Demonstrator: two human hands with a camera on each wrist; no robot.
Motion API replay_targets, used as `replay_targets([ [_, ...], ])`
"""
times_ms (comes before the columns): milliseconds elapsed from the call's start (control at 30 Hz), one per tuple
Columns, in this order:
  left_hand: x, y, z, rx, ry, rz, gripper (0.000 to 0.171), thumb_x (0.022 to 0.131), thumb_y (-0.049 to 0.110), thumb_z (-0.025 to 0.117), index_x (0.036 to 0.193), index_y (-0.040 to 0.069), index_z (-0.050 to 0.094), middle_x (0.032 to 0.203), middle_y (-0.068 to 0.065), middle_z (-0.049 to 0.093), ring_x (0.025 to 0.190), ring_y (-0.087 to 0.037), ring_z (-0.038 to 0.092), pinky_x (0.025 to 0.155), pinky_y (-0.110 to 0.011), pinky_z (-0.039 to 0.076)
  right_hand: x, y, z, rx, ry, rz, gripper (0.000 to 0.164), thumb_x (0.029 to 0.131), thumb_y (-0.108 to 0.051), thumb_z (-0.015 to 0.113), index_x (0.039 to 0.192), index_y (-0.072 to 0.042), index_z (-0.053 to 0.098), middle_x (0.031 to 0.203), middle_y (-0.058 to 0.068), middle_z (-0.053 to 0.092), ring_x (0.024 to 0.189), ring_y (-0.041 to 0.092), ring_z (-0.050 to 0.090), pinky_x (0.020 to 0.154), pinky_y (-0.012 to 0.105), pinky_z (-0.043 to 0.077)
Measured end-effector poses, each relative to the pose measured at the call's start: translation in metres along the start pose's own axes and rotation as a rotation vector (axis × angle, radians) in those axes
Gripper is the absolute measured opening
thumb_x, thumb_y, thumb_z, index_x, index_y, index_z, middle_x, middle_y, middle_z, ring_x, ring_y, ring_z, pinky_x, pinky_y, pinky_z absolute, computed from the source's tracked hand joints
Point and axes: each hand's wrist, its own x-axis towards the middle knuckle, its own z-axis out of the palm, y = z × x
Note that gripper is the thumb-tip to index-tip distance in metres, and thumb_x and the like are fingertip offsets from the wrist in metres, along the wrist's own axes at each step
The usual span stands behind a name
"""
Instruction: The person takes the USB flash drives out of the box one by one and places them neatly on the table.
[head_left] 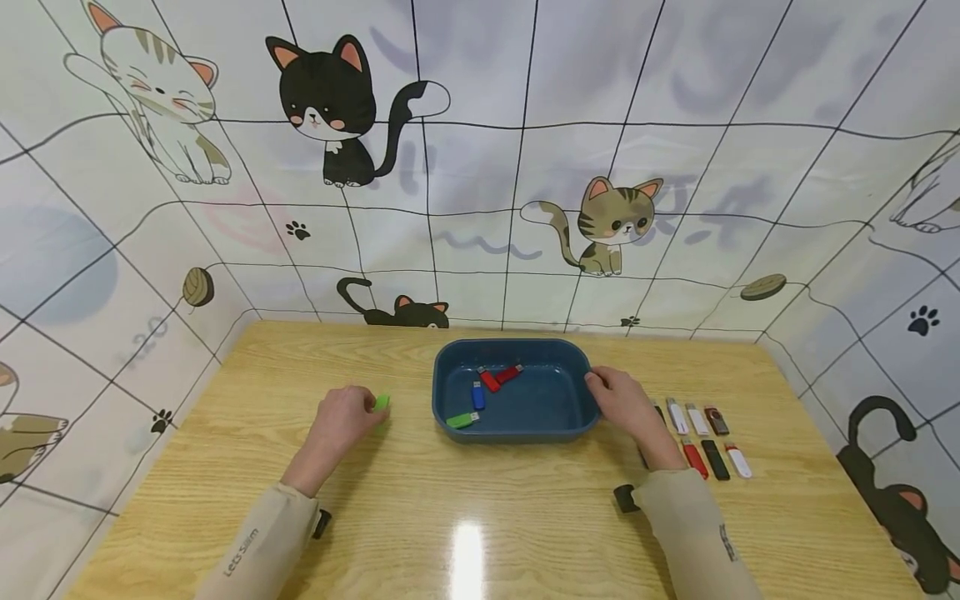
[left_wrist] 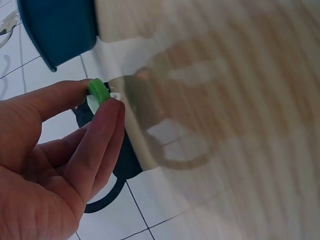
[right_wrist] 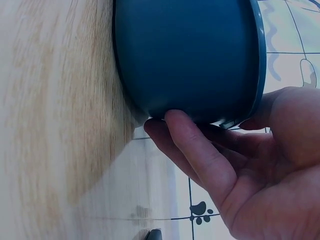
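My left hand point(head_left: 341, 421) pinches a green USB stick point(head_left: 382, 402) between thumb and fingertips, left of a dark blue plastic tray point(head_left: 543, 410). In the left wrist view the stick's green end point(left_wrist: 98, 90) shows between the fingers, over the wood. On the tray's right side, my right hand point(head_left: 622, 404) grips the wall. The right wrist view shows its fingers point(right_wrist: 192, 142) against the outside of the tray, with the thumb by the rim. Inside the tray lie a red USB stick point(head_left: 489, 380), a darker red one point(head_left: 509, 374), a blue one point(head_left: 477, 396) and another green one point(head_left: 462, 421).
Right of the tray, several more USB sticks lie in two rows, among them a white one point(head_left: 677, 417), a black one point(head_left: 716, 460) and a red one point(head_left: 695, 459). My right forearm partly covers these rows. Behind the wooden table point(head_left: 420, 508) hangs a cat-print cloth point(head_left: 480, 167).
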Motion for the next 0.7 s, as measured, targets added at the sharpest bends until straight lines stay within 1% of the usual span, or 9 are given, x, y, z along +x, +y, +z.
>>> replay_targets([
  [33, 0.0004, -0.0012, 0.0012, 0.0, -0.011, -0.005, 0.042, 0.089, 0.014, 0.079, 0.058, 0.008, 0.052, 0.056, 0.004, 0.043, 0.055, -0.011, 0.036, 0.05, -0.025, 0.033, 0.0005, 0.0002, -0.0001, -0.001, 0.003, -0.002, 0.033, 0.112, -0.02, 0.042, 0.122, 0.005, 0.061, 0.079, 0.009, 0.05, 0.078, 0.026, 0.054, 0.074, 0.043, 0.043],
  [100, 0.001, -0.0032, 0.0031, -0.005, -0.031, -0.018, 0.054, 0.09, 0.013, 0.078, 0.056, 0.016, 0.036, 0.055, 0.007, 0.026, 0.054, -0.01, 0.024, 0.052, -0.022, 0.022, 0.001, 0.0005, -0.0002, -0.004, 0.009, -0.009, 0.032, 0.112, -0.02, 0.042, 0.119, 0.004, 0.061, 0.078, 0.008, 0.049, 0.077, 0.025, 0.054, 0.074, 0.043, 0.043],
  [133, 0.0011, -0.0037, 0.0038, -0.009, -0.038, -0.025, 0.057, 0.09, 0.013, 0.078, 0.056, 0.018, 0.032, 0.055, 0.007, 0.023, 0.054, -0.009, 0.022, 0.051, -0.022, 0.021, 0.0009, 0.0006, -0.0003, -0.002, 0.008, -0.01, 0.032, 0.112, -0.019, 0.042, 0.12, 0.005, 0.062, 0.078, 0.008, 0.05, 0.077, 0.025, 0.054, 0.074, 0.044, 0.043],
  [167, 0.0014, -0.0039, 0.0043, -0.011, -0.044, -0.033, 0.058, 0.09, 0.013, 0.078, 0.056, 0.019, 0.032, 0.055, 0.007, 0.023, 0.053, -0.009, 0.022, 0.051, -0.021, 0.021, 0.0007, 0.0005, -0.0005, 0.0, 0.006, -0.008, 0.034, 0.112, -0.019, 0.042, 0.124, 0.006, 0.061, 0.08, 0.009, 0.052, 0.08, 0.026, 0.056, 0.075, 0.044, 0.044],
  [267, 0.0026, -0.0038, 0.0051, -0.008, -0.051, -0.041, 0.053, 0.089, 0.013, 0.079, 0.053, 0.016, 0.04, 0.052, 0.006, 0.03, 0.051, -0.009, 0.027, 0.051, -0.022, 0.026, -0.0003, -0.0002, -0.0009, 0.009, -0.001, 0.002, 0.039, 0.111, -0.019, 0.042, 0.134, 0.008, 0.058, 0.09, 0.013, 0.059, 0.087, 0.029, 0.06, 0.079, 0.046, 0.047],
  [400, 0.0042, -0.0028, 0.0051, 0.014, -0.054, -0.042, 0.043, 0.088, 0.012, 0.079, 0.055, 0.011, 0.051, 0.053, 0.002, 0.044, 0.051, -0.012, 0.038, 0.051, -0.024, 0.034, -0.0017, -0.0005, -0.0011, 0.022, -0.015, 0.018, 0.045, 0.112, -0.02, 0.041, 0.143, 0.01, 0.052, 0.104, 0.02, 0.064, 0.096, 0.033, 0.063, 0.083, 0.049, 0.051],
  [500, 0.0045, -0.0011, 0.0049, 0.034, -0.06, -0.047, 0.04, 0.087, 0.011, 0.077, 0.057, 0.009, 0.052, 0.055, 0.0, 0.047, 0.052, -0.012, 0.041, 0.05, -0.023, 0.036, -0.0018, -0.0003, -0.0014, 0.027, -0.02, 0.021, 0.045, 0.112, -0.021, 0.041, 0.143, 0.01, 0.052, 0.1, 0.018, 0.063, 0.094, 0.031, 0.064, 0.082, 0.048, 0.051],
  [600, 0.0048, 0.0, 0.0057, 0.053, -0.064, -0.047, 0.043, 0.087, 0.01, 0.076, 0.055, 0.011, 0.047, 0.054, 0.001, 0.042, 0.051, -0.012, 0.039, 0.048, -0.022, 0.035, -0.0012, 0.0, -0.0015, 0.027, -0.02, 0.02, 0.042, 0.112, -0.021, 0.041, 0.139, 0.009, 0.055, 0.086, 0.013, 0.057, 0.084, 0.028, 0.06, 0.078, 0.045, 0.048],
  [700, 0.0042, 0.0011, 0.0066, 0.073, -0.061, -0.048, 0.045, 0.088, 0.009, 0.074, 0.056, 0.013, 0.043, 0.056, 0.002, 0.037, 0.052, -0.012, 0.036, 0.048, -0.022, 0.034, -0.0009, 0.0003, -0.0011, 0.029, -0.021, 0.021, 0.041, 0.112, -0.021, 0.041, 0.138, 0.008, 0.055, 0.085, 0.01, 0.056, 0.082, 0.026, 0.061, 0.076, 0.044, 0.049],
])
